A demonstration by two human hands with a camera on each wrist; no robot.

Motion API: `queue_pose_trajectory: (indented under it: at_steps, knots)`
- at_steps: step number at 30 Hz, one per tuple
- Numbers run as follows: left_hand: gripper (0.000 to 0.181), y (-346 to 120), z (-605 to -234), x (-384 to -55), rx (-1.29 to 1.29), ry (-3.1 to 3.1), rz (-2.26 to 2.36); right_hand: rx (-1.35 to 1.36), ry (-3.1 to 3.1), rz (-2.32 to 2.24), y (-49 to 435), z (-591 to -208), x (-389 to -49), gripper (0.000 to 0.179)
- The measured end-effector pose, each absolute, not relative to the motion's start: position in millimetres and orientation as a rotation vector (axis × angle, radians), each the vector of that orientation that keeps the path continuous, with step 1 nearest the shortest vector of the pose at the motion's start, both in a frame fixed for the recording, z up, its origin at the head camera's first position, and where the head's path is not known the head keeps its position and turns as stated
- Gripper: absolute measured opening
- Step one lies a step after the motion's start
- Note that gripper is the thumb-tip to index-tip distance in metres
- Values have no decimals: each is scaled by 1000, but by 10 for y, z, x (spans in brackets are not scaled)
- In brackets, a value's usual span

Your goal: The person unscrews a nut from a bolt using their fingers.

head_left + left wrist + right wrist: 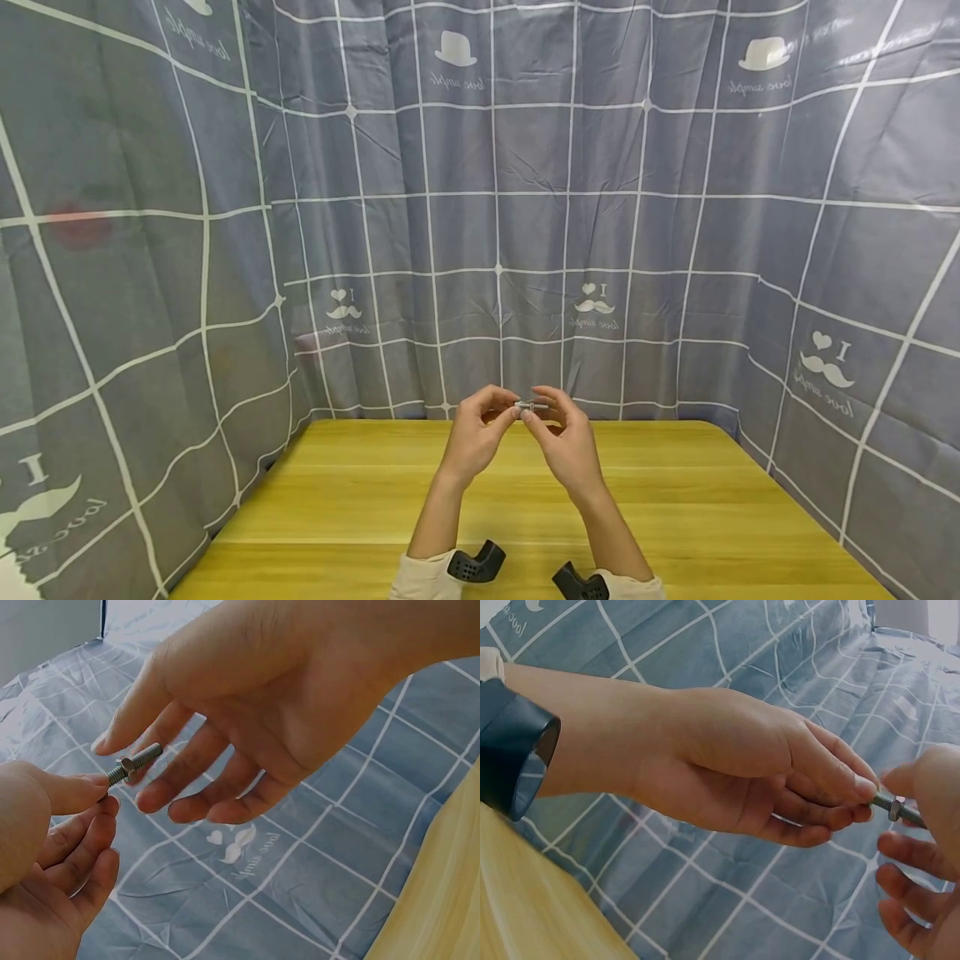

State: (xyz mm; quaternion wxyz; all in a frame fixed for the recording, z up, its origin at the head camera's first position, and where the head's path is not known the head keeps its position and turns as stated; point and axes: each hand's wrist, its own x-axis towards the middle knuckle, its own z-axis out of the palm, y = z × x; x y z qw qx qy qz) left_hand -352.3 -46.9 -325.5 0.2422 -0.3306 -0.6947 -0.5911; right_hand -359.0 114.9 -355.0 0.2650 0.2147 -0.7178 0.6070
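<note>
Pinching the bolt (152, 752) by one end, the left hand (476, 433) does best to hold it still and straight, fingers clear of the nut (128, 764) partway along the thread. The right hand (567, 442), fingers loosely spread about the free end and gripping nothing, would best turn the nut lightly between thumb and fingertip. In the head view the bolt is in the air, by the far edge of the surface (360, 483). Count: one bolt, one nut, two black wrist mounts (471, 568)

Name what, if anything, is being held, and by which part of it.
The left grip pinches a bolt by one end, short of the nut partway along it.
</note>
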Motion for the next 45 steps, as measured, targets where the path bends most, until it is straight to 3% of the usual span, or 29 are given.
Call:
queue_pose_trajectory:
  at_steps: [7,13,20,25,32,39,45]
  knots:
    - [6,-480,-3231,-3484,-911,-1887,-1622,594,-1933,1632,1139,-3547,-3594,17]
    - [7,-479,-3225,-3493,-900,-1896,-1638,572,-1943,1640,1132,-3538,-3590,28]
    - [8,-479,-3219,-3494,-907,-1909,-1624,553,-1926,1630,1146,-3538,-3583,15]
    - [8,-478,-3222,-3499,-901,-1901,-1619,565,-1924,1654,1134,-3531,-3586,31]
    - [7,-474,-3227,-3501,-912,-1903,-1609,534,-1915,1628,1136,-3547,-3586,17]
    - [7,-478,-3223,-3486,-906,-1904,-1614,532,-1952,1640,1136,-3548,-3577,28]
    - [8,-486,-3218,-3482,-920,-1900,-1608,556,-1940,1637,1133,-3553,-3582,17]
